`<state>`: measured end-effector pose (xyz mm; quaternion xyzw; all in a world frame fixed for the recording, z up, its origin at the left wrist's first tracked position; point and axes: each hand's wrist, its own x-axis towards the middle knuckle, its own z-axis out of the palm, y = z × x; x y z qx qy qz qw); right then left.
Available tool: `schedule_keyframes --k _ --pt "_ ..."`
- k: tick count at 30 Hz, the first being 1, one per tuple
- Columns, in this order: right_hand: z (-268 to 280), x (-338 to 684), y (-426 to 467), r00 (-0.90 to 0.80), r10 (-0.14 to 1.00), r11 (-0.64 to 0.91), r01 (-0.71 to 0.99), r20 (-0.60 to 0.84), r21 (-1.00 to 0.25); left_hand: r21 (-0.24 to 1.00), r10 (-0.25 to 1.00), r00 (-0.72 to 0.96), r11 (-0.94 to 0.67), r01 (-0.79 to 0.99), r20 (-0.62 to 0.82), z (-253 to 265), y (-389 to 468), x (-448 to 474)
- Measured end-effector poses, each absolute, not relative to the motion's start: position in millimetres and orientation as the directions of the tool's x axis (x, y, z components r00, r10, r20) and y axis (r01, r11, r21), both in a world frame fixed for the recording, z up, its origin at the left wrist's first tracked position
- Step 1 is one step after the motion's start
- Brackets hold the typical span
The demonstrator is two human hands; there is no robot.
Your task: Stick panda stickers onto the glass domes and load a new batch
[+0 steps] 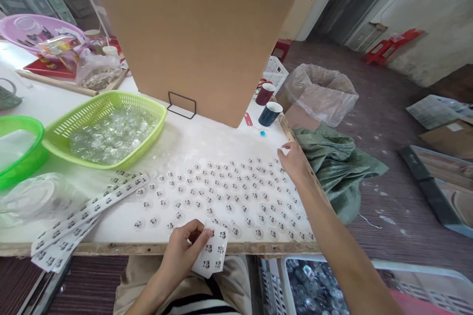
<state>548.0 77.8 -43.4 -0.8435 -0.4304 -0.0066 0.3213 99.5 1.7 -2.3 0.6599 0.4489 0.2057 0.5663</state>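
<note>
The left hand (pixel 188 243), at the white tabletop's (pixel 207 138) front edge, has thumb and fingers clamped on small white paper sheets printed with black-and-white pandas (pixel 218 243), which overhang that edge. The right hand (pixel 294 161) is by the right edge; whether its thumb and forefinger pinch anything I cannot tell. Clear round pieces bearing panda prints (pixel 229 208) spread between the hands, and long white panda-printed strips (pixel 84 212) overhang the front edge near its left corner
</note>
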Motion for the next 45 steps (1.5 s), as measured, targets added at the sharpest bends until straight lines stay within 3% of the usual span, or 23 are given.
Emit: schedule_keyframes --k 4,11,21,37,42,45 --pt "-46.6 528.7 90.8 0.672 0.738 -0.451 0.547 0.049 -0.706 0.937 0.831 0.506 0.051 0.346 -0.232 1.1 1.5 99.0" --pt "-48.2 526.2 92.4 0.664 0.745 -0.495 0.487 -0.064 -0.72 0.946 0.846 0.485 0.065 0.319 -0.222 0.1 2.5 94.8" --pt "-48.7 526.3 90.8 0.643 0.762 -0.516 0.528 -0.079 -0.674 0.941 0.841 0.487 0.074 0.33 -0.237 -3.1 5.7 95.8" --pt "-48.9 512.4 92.3 0.592 0.806 -0.526 0.728 0.016 -0.44 0.95 0.848 0.484 0.065 0.305 -0.214 -5.1 6.8 93.3" --pt "-33.0 503.3 80.8 0.602 0.795 -0.51 0.73 0.074 -0.455 0.951 0.859 0.468 0.067 0.301 -0.209 -5.8 6.9 88.5" --pt "-11.7 470.8 65.5 0.629 0.753 -0.414 0.679 0.191 -0.606 0.955 0.87 0.454 0.062 0.291 -0.195 -3.4 6.9 88.1"
